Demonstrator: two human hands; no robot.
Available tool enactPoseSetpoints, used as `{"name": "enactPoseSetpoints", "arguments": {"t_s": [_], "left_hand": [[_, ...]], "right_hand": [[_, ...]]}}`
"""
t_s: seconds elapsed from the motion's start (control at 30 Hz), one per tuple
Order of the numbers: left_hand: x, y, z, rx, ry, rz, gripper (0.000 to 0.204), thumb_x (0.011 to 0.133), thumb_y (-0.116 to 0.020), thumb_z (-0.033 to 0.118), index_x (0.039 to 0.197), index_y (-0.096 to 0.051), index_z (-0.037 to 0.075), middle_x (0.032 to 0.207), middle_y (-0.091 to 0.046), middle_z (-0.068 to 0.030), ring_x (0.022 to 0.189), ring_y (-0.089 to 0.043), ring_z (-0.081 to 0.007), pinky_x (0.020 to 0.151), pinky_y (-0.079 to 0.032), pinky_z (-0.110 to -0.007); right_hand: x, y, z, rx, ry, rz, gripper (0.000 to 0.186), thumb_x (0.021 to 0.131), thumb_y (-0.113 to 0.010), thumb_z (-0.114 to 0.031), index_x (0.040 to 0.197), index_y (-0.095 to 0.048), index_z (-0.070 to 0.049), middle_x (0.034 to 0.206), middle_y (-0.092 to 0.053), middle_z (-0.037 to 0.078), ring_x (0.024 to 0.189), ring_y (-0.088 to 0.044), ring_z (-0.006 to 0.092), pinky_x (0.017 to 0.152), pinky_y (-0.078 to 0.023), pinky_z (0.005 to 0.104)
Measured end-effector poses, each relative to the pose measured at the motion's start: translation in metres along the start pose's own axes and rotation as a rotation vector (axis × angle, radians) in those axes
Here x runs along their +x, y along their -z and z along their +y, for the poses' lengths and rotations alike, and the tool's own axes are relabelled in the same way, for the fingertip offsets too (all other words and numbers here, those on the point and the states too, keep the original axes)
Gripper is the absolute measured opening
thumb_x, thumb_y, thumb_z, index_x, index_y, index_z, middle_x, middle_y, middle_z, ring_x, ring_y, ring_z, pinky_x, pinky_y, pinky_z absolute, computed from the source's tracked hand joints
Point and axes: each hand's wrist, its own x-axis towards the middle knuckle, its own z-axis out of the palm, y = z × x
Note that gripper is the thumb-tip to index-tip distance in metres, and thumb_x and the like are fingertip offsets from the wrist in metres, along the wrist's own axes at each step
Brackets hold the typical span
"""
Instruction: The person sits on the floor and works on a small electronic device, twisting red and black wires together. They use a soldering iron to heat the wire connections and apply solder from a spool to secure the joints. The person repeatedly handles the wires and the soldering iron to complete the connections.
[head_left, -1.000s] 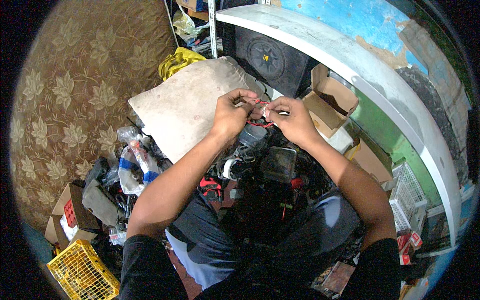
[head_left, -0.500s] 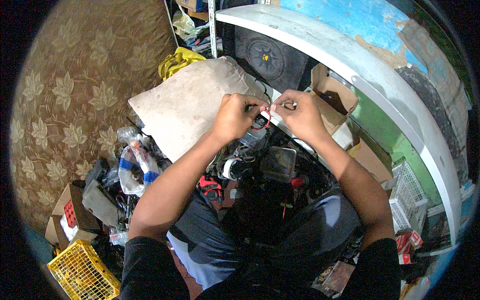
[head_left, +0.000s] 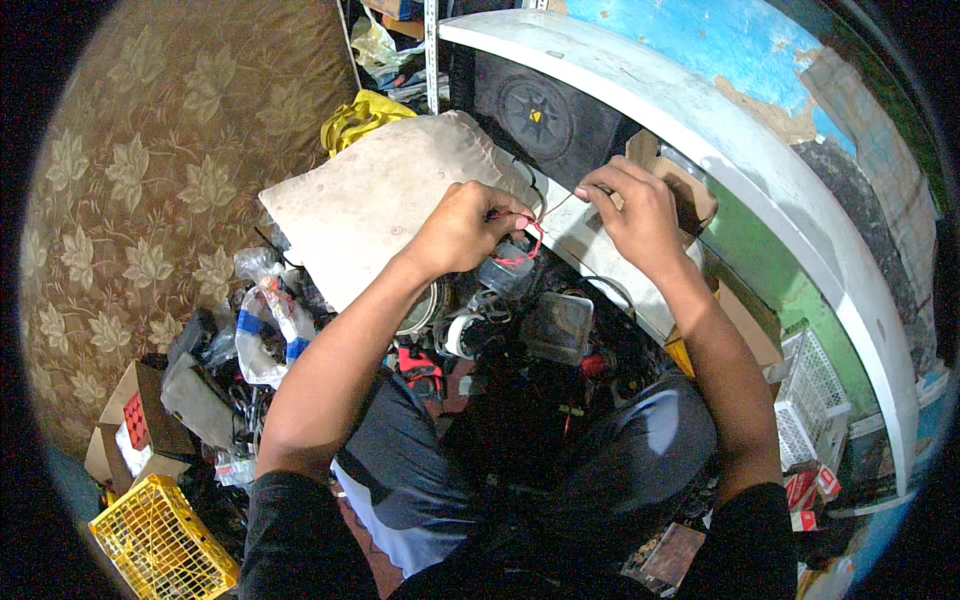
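Note:
My left hand (head_left: 466, 227) pinches a loop of thin red wire (head_left: 518, 259) in front of a stained, pale cushion (head_left: 370, 200). Up and to the right, my right hand (head_left: 630, 210) has the end of a thin dark wire (head_left: 560, 204) between thumb and forefinger, pulled out from the left hand's fingertips. What exactly joins the wires there is too small to make out. Below the hands lie a clear plastic container (head_left: 555, 327), a white coiled item (head_left: 462, 335) and tangled black cables.
Patterned brown mattress (head_left: 150, 200) on the left; yellow crate (head_left: 160, 540) lower left. At the back stand a black speaker (head_left: 525, 105) and yellow bag (head_left: 360, 120). A long white curved panel (head_left: 760, 185) arches over cardboard boxes (head_left: 745, 315) and a white plastic basket (head_left: 805, 400) on the right.
My right hand has moved up and right, away from my left, drawing the dark wire out straight. My left hand stays near its place with the red loop hanging from it.

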Motion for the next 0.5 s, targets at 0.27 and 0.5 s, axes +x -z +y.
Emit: {"name": "enactPoseSetpoints", "arguments": {"t_s": [0.27,0.5], "left_hand": [[-0.002,-0.015,0.016,-0.582,0.062,0.141,0.016,0.094,-0.065,0.009,0.104,-0.071,-0.002,0.090,-0.072,-0.0078,0.076,-0.065,-0.0137,0.074,-0.054,-0.028],[0.002,-0.035,0.012,-0.530,-0.042,0.327,0.015,0.097,-0.062,0.012,0.099,-0.067,-0.002,0.097,-0.071,-0.0080,0.091,-0.066,-0.0150,0.083,-0.053,-0.029]], "right_hand": [[-0.011,-0.029,0.010,0.197,-0.307,-0.038,0.021,0.086,-0.072,-0.023,0.088,-0.070,-0.002,0.082,-0.069,0.018,0.077,-0.068,0.0304,0.070,-0.050,0.0374],[-0.026,-0.060,0.007,0.536,-0.492,-0.302,0.029,0.089,-0.071,-0.027,0.089,-0.071,0.002,0.079,-0.071,0.017,0.079,-0.070,0.0249,0.074,-0.051,0.0371]]}}
